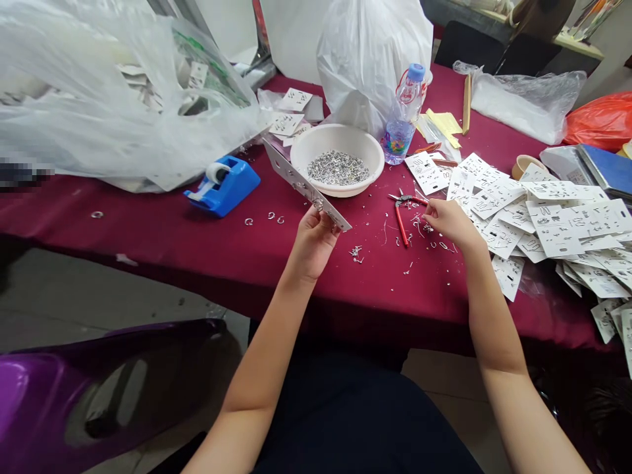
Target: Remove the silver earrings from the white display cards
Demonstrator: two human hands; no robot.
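Note:
My left hand [316, 242] is closed on the lower end of a white earring card [302, 181], raised and tilted over the table, with small silver pieces on it. Just behind the card is a white bowl [378, 164] holding a heap of small silver earring parts [338, 168]. My right hand [453, 222] has its fingers pinched together low over the table; whatever they hold is too small to make out. Beside its fingertips lie pliers with red handles [401, 224], jaws apart, one handle reaching to the hand. Small silver bits [356, 253] are scattered between my hands.
Many white earring cards [557, 227] are piled at the right. A water bottle [401, 118] stands behind the bowl, near a full white bag [372, 59]. At the left are a blue tape dispenser [224, 186] and a large clear bag [162, 138].

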